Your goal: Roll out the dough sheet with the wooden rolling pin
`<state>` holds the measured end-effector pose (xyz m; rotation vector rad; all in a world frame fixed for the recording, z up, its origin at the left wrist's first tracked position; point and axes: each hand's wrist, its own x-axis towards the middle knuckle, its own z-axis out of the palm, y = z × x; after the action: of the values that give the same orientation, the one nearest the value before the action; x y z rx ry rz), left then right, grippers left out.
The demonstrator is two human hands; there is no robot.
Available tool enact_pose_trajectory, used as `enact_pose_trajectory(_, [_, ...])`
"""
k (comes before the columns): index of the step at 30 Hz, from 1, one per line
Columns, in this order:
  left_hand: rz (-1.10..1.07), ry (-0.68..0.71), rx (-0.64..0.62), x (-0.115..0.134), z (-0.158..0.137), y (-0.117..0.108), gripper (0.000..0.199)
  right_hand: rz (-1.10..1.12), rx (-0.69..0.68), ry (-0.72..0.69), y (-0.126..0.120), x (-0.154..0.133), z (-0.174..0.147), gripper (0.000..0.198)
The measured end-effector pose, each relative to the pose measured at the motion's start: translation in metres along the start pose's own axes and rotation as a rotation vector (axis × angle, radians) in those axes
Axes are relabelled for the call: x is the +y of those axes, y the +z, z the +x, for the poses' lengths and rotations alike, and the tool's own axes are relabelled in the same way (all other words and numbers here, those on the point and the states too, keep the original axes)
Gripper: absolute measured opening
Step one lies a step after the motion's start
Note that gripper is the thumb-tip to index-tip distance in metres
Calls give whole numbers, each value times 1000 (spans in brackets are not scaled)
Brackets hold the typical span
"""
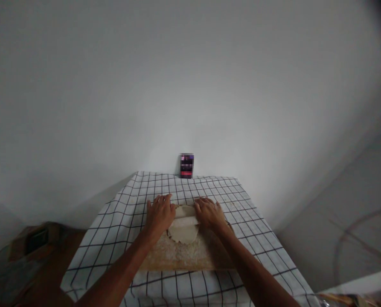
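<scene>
A pale rolling pin (pixel 186 221) lies across a flattened, roughly round sheet of dough (pixel 184 234). My left hand (pixel 160 213) rests on the pin's left end, palm down, with its fingers stretched forward and spread. On the right end lies my right hand (pixel 209 213), also palm down, its fingers reaching forward over the pin. Both palms hide the ends of the pin and the sides of the dough. Beneath the dough is a flour-dusted wooden board (pixel 177 260).
A white tablecloth with dark grid lines (pixel 107 230) covers the table. At its far edge a small dark, pixelated object (pixel 186 166) leans on the pale wall (pixel 190 85). A cardboard box (pixel 36 241) sits lower at the left.
</scene>
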<state>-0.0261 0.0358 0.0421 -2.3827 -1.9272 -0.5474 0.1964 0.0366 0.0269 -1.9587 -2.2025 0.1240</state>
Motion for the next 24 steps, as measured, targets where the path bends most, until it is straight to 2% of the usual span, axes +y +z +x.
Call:
enact_pose_trajectory(7, [33, 73, 63, 1, -21, 10, 46, 22, 57, 1, 1, -2, -27, 51])
enact_pose_trajectory(10, [33, 74, 59, 1, -23, 11, 48, 38, 53, 29, 3, -2, -27, 52])
enact_pose_trajectory(24, [77, -10, 1, 1, 34, -5, 33, 139, -42, 47, -7, -4, 39, 48])
